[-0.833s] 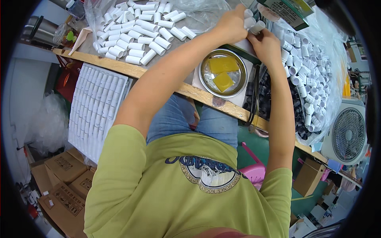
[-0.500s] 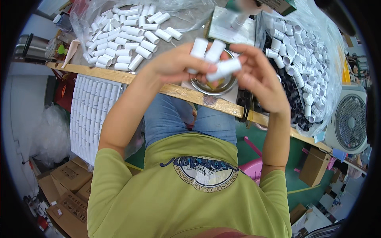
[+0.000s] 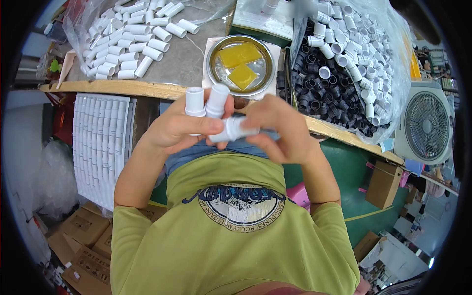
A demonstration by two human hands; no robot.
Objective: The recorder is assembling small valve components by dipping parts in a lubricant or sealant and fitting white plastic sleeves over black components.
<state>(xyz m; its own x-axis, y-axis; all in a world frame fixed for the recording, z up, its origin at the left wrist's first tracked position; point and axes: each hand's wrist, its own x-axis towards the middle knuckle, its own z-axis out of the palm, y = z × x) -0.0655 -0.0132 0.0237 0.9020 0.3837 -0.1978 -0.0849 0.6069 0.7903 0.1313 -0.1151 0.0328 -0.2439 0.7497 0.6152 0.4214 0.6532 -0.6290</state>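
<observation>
Three white plastic tubes are gripped in my left hand (image 3: 179, 123). A white tube (image 3: 194, 98) and a second white tube (image 3: 217, 98) stand upright side by side. The third, a stepped white tube (image 3: 227, 131), lies sideways under my thumb. My right hand (image 3: 285, 125), blurred by motion, has its thumb and fingers around the narrower free end of that third tube. Both hands are above my lap, just on my side of the bench edge. Beyond them a round metal bowl (image 3: 212, 73) holds yellow slabs (image 3: 241, 55).
White tubes (image 3: 130, 44) lie heaped at the left of the bench. White fittings (image 3: 354, 54) and black fittings (image 3: 319, 93) fill plastic sheeting at the right. A wooden edge (image 3: 123, 88) runs along the bench. A fan (image 3: 425, 125) stands far right; packed white tubes (image 3: 98, 142) stand left.
Both hands have come down toward me with the tubes, from over the bowl to this side of the bench edge. My right fingers have shifted to the third tube's end.
</observation>
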